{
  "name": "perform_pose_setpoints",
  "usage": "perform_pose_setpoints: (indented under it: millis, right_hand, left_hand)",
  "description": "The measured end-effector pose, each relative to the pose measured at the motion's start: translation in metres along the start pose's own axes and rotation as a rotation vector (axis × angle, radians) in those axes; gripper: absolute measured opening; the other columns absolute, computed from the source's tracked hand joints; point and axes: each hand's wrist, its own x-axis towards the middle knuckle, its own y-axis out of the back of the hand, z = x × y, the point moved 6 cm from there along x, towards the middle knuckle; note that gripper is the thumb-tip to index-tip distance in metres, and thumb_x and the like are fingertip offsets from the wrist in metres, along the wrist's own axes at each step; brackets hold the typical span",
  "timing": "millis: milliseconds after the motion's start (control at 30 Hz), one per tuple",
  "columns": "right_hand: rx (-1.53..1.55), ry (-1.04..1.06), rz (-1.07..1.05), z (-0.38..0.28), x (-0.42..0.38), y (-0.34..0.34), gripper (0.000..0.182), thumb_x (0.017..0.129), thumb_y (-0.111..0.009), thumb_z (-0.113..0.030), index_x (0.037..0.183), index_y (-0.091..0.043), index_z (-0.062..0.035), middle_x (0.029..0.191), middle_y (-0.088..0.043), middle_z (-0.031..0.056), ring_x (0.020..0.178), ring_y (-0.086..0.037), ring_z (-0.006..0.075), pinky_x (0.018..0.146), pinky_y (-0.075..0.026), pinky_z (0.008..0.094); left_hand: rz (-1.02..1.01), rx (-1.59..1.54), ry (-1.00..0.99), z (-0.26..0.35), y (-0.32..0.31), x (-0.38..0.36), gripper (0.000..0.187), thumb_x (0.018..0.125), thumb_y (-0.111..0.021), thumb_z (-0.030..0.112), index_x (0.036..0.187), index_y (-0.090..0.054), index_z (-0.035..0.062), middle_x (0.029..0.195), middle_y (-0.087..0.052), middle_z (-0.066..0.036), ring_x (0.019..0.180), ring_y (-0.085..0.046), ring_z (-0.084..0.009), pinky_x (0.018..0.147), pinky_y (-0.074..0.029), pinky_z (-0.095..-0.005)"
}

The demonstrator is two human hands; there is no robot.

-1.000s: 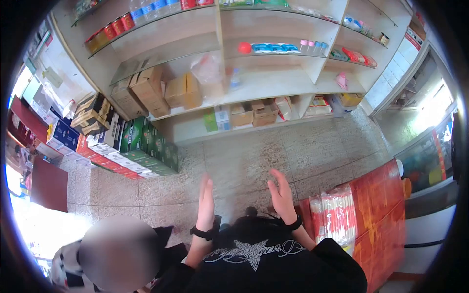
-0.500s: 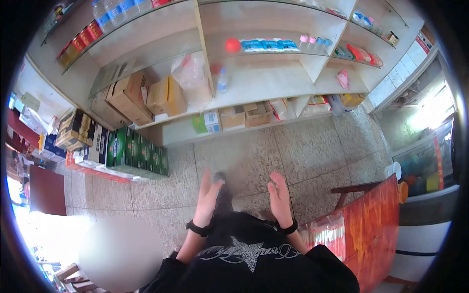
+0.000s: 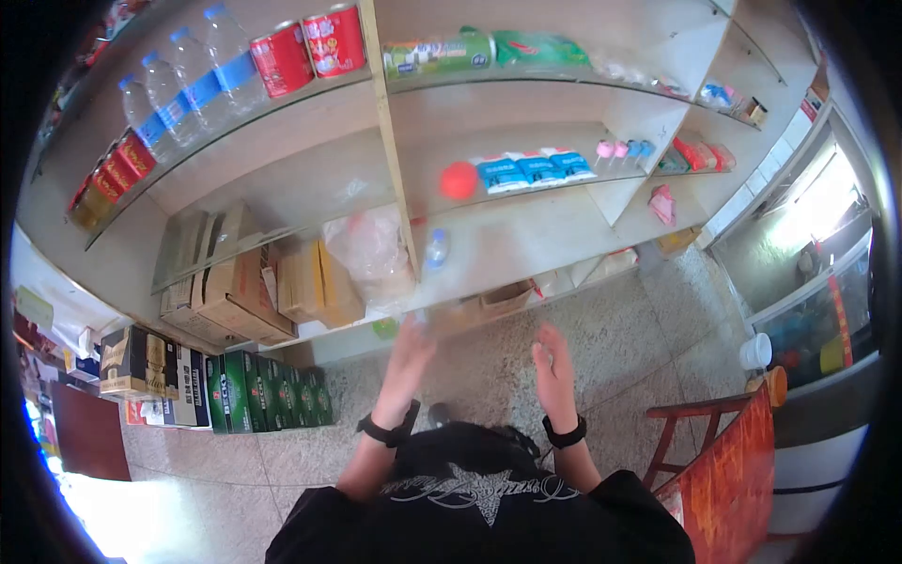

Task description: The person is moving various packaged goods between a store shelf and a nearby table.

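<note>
My left hand [image 3: 404, 371] is raised in front of my body, slightly blurred, its fingers stretched up and holding nothing. To its right my right hand [image 3: 556, 378] is also raised, fingers extended and empty. Both wrists wear black bands. Beyond the hands stands a shelf unit. A small bottle [image 3: 437, 248] stands on its lower level, a red ball-like item [image 3: 458, 180] and blue-and-white packets [image 3: 540, 170] lie on the glass shelf above. A plastic bag [image 3: 368, 252] sits beside cardboard boxes [image 3: 246, 296].
Green boxes [image 3: 268, 392] stand on the floor at the left, beside a black-and-gold box [image 3: 132, 362]. A red wooden table [image 3: 722, 479] is at the lower right, near a glass-fronted case [image 3: 827, 348]. Bottles [image 3: 230, 58] and red cans [image 3: 334, 42] fill the upper left shelf.
The view has moved closer to the shelves and shows more of the upper levels. Both hands stay raised and empty. A blurred round patch at lower left is gone, and less of the table shows.
</note>
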Motion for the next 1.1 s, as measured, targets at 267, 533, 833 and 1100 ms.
perform_pose_setpoints:
  millis: [267,533,833,1100]
  right_hand:
    - [-0.04,-0.04,-0.127,0.035,0.059,-0.056,0.043,0.083,-0.057,-0.011,0.122,-0.042,0.0001,0.112,-0.053,0.016,0.105,-0.051,0.027,0.092,-0.038,0.0364]
    - [-0.157,0.144,-0.206,0.024,0.214,-0.073,0.049,0.08,-0.062,-0.014,0.122,-0.041,-0.0003,0.107,-0.055,0.0176,0.101,-0.052,0.0302,0.087,-0.04,0.0386]
    - [-0.303,0.559,-0.273,-0.012,0.351,-0.139,0.069,0.069,-0.072,-0.023,0.124,-0.037,0.0004,0.111,-0.052,0.0196,0.104,-0.049,0.0359,0.089,-0.037,0.0441]
    - [-0.487,0.46,-0.508,0.033,0.379,-0.183,0.088,0.066,-0.074,-0.032,0.133,-0.027,0.0028,0.123,-0.043,0.0231,0.114,-0.041,0.0376,0.095,-0.032,0.0445]
  left_hand:
    - [0.097,0.047,0.169,-0.023,0.035,0.05,0.058,0.09,-0.051,0.017,0.139,-0.023,0.0031,0.132,-0.039,-0.018,0.124,-0.035,-0.0217,0.104,-0.025,-0.0312]
    - [0.073,0.101,0.126,-0.02,0.025,0.16,0.042,0.088,-0.052,0.014,0.126,-0.043,-0.0023,0.126,-0.048,-0.011,0.118,-0.042,-0.0173,0.1,-0.032,-0.0293]
    - [0.091,-0.002,0.151,-0.031,-0.015,0.293,0.046,0.088,-0.049,0.022,0.13,-0.041,0.004,0.125,-0.048,-0.007,0.115,-0.043,-0.0162,0.098,-0.031,-0.0293]
    - [0.166,-0.045,0.286,-0.066,-0.008,0.345,0.046,0.089,-0.048,0.024,0.13,-0.04,0.0067,0.126,-0.047,-0.004,0.111,-0.045,-0.0132,0.092,-0.034,-0.0287]
